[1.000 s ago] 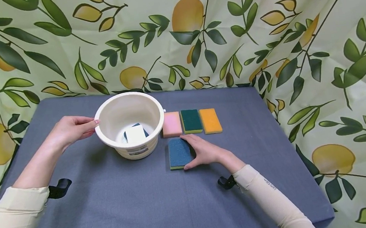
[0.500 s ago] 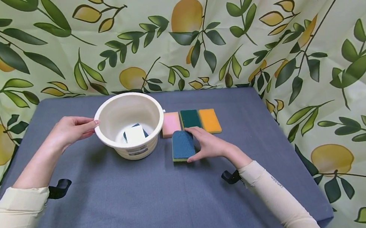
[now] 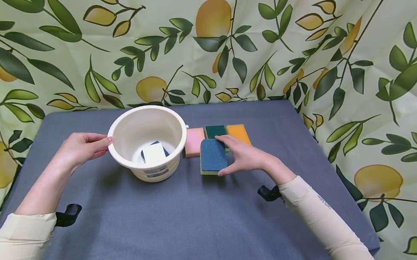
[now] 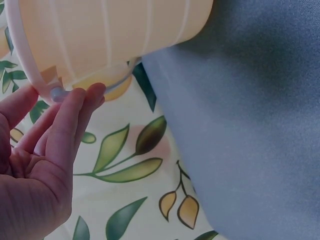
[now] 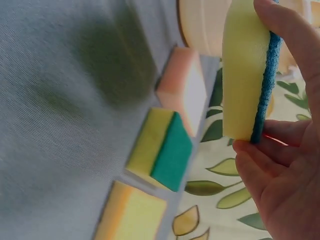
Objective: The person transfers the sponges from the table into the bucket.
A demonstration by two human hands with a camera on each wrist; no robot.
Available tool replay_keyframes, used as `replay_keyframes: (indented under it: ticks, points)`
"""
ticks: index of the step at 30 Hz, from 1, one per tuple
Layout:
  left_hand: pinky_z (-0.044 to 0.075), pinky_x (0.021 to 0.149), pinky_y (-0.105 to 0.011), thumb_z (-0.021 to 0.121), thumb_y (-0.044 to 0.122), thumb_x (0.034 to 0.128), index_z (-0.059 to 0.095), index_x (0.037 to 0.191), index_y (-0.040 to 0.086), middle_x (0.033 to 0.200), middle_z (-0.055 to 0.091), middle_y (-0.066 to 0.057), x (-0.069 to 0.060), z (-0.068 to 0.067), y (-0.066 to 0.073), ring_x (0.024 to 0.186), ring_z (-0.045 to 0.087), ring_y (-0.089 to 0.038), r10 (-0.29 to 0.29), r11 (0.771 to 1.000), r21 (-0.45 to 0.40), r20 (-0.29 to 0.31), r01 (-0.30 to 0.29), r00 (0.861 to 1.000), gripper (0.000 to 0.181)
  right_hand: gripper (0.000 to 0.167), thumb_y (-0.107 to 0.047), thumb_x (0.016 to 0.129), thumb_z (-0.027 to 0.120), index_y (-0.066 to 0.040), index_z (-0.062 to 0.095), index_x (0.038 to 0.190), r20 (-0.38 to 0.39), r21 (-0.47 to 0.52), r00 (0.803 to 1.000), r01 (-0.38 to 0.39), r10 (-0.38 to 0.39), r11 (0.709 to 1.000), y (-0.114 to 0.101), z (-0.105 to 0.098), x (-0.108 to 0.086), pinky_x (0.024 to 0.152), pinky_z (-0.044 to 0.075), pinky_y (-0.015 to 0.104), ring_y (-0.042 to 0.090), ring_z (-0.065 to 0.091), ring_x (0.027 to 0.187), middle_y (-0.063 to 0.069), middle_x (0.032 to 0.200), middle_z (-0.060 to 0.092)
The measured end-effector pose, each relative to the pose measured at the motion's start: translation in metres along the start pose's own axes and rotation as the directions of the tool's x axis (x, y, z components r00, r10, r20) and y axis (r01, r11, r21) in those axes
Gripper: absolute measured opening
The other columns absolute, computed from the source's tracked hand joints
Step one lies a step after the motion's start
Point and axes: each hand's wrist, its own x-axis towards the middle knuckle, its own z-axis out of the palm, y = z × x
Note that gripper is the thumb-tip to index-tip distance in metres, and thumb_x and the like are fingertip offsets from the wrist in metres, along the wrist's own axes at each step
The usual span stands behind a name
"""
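My right hand [image 3: 245,155] pinches a blue-topped sponge [image 3: 212,155] with a yellow underside between thumb and fingers. In the right wrist view the sponge [image 5: 245,75] hangs above the table, its shadow on the cloth apart from it. My left hand [image 3: 83,148] grips the rim of a cream bucket [image 3: 147,135] at its left side. Up close in the left wrist view, the fingers of the left hand [image 4: 50,145] hold the bucket's rim [image 4: 25,55] near the handle joint. Inside the bucket lie a white sponge [image 3: 154,153] and a dark blue piece [image 3: 166,152] partly under it.
Right of the bucket, a pink sponge [image 3: 193,141], a dark green sponge [image 3: 214,131] and an orange sponge [image 3: 238,133] lie in a row on the blue-grey tablecloth [image 3: 146,231]. A leaf-patterned curtain [image 3: 183,42] hangs behind the table.
My right hand has lifted the blue sponge off the table and carried it up and slightly right, partly covering the green sponge. The left hand and the bucket have stayed in place.
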Motion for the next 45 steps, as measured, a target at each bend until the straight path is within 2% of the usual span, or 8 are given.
replay_keyframes:
  ticks: [13,22,33,45]
  points:
    - [0.057,0.077,-0.022,0.061,0.046,0.0941,0.053,0.132,-0.011,0.12,0.064,-0.022,0.0,0.0,0.001,0.085,0.064,-0.002,0.004,1.0,-0.009,-0.008,-0.004,1.0,0.069,0.111,-0.059,0.069,0.081,-0.006,0.028,0.152,-0.061,-0.044,0.997,0.035,-0.037,0.998,-0.01,-0.033,-0.001,0.107,0.039,0.045,0.024,0.041,0.129,0.011,0.148,0.037]
    - [0.057,0.078,-0.024,0.061,0.046,0.0939,0.053,0.133,-0.01,0.119,0.065,-0.021,-0.001,0.0,0.003,0.087,0.065,-0.005,-0.001,1.0,-0.004,-0.004,0.001,1.0,0.069,0.11,-0.06,0.07,0.079,-0.007,0.028,0.152,-0.077,-0.074,0.995,0.058,-0.064,0.996,-0.017,-0.049,-0.002,0.106,0.039,0.045,0.024,0.039,0.129,0.011,0.149,0.036]
    - [0.057,0.08,-0.027,0.06,0.048,0.0941,0.052,0.133,-0.01,0.123,0.063,-0.023,-0.001,-0.001,0.002,0.09,0.066,-0.008,0.002,1.0,0.008,0.0,-0.002,1.0,0.07,0.108,-0.058,0.07,0.08,-0.008,0.031,0.151,-0.099,-0.108,0.991,0.078,-0.089,0.991,-0.025,-0.063,0.001,0.106,0.039,0.043,0.022,0.041,0.127,0.009,0.147,0.039]
    - [0.058,0.079,-0.026,0.061,0.046,0.0945,0.052,0.133,-0.01,0.121,0.063,-0.024,-0.001,0.0,0.002,0.088,0.065,-0.007,-0.001,1.0,0.001,-0.001,0.001,1.0,0.068,0.107,-0.056,0.071,0.08,-0.009,0.029,0.152,-0.076,-0.111,0.992,0.092,-0.101,0.99,-0.036,-0.073,0.013,0.109,0.036,0.044,0.021,0.037,0.132,0.008,0.149,0.036]
